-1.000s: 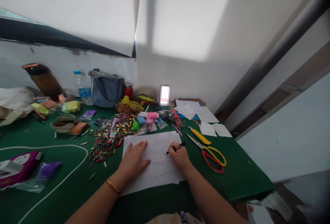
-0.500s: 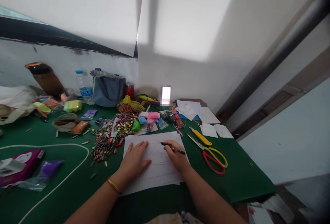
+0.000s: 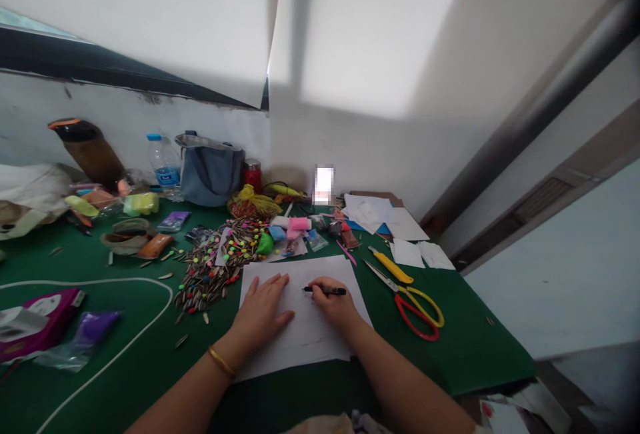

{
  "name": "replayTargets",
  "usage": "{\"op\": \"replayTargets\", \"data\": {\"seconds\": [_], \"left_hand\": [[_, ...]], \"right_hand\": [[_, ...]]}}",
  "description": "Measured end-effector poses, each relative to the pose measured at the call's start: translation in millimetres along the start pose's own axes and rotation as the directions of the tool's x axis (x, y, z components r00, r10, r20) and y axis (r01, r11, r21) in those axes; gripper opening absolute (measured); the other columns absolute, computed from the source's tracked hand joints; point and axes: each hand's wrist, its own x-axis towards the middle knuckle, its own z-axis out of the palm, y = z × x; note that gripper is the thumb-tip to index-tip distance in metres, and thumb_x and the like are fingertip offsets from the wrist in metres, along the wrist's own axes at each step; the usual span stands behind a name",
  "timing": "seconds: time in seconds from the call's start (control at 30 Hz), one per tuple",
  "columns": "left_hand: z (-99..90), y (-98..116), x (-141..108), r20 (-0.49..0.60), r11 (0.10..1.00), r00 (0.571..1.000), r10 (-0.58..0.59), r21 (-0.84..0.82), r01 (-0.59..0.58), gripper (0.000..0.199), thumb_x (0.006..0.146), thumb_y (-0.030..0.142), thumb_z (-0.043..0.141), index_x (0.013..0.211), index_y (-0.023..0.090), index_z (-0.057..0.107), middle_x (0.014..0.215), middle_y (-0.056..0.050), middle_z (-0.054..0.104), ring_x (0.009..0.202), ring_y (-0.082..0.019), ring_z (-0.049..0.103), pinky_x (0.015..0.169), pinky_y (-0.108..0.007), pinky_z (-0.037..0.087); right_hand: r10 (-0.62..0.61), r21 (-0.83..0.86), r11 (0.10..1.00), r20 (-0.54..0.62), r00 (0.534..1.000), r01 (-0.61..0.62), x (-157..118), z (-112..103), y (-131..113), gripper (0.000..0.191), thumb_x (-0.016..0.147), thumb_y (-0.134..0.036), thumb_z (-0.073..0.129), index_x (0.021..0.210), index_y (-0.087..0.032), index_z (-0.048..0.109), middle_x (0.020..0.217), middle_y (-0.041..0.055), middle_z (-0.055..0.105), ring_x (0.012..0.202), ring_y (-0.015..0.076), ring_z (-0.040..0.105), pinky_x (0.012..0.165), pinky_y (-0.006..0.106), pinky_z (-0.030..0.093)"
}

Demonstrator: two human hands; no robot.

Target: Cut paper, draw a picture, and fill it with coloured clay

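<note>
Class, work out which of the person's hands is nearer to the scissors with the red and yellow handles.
Right. The right hand, holding a pen, is just left of the scissors; the left hand lies farther left, flat on the paper.

- We rest our left hand (image 3: 260, 314) flat on the white paper (image 3: 300, 347), its fingers slightly spread, with a gold bracelet (image 3: 221, 361) at the wrist.
- We grip a black pen (image 3: 336, 291) in our right hand (image 3: 334, 307), over the paper's right part, the pen's tip pointing left.
- We see red-and-yellow-handled scissors (image 3: 395, 287) and a yellow cutter (image 3: 390, 265) to the right of the paper, on the green table (image 3: 480, 327).
- We see striped seeds (image 3: 207, 281) mixed with colored beads (image 3: 227, 257) heaped beyond our left hand.
- Behind them we see a blue bag (image 3: 213, 174) between a water bottle (image 3: 167, 174) and a red flask (image 3: 253, 176).
</note>
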Motion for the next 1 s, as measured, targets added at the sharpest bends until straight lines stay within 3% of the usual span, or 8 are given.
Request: {"op": "replayTargets", "data": {"seconds": [0.6, 1.0], "left_hand": [[-0.2, 0, 1, -0.004, 1.000, 1.000, 0.011, -0.005, -0.011, 0.074, 0.080, 0.036, 0.060, 0.146, 0.019, 0.034, 0.150, -0.012, 0.043, 0.142, -0.028, 0.032, 0.119, -0.053, 0.008], [-0.3, 1, 0, -0.010, 1.000, 1.000, 0.000, -0.007, 0.000, 0.071, 0.081, 0.037, 0.060, 0.145, 0.020, 0.037, 0.148, -0.013, 0.044, 0.141, -0.028, 0.033, 0.118, -0.053, 0.009]], "right_hand": [[0.000, 0.004, 1.000, 0.000, 1.000, 0.000, 1, -2, 2, 0.022, 0.081, -0.023, 0.052, 0.087, -0.021, 0.073, 0.085, 0.0025, 0.073, 0.083, 0.0189, 0.067, 0.079, 0.029, 0.051], [-0.081, 0.013, 0.997, 0.108, 0.991, 0.080, -7, 3, -6, 0.023, 0.080, -0.018, 0.053, 0.084, -0.023, 0.075, 0.080, 0.0005, 0.073, 0.079, 0.0172, 0.067, 0.076, 0.027, 0.051]]}}
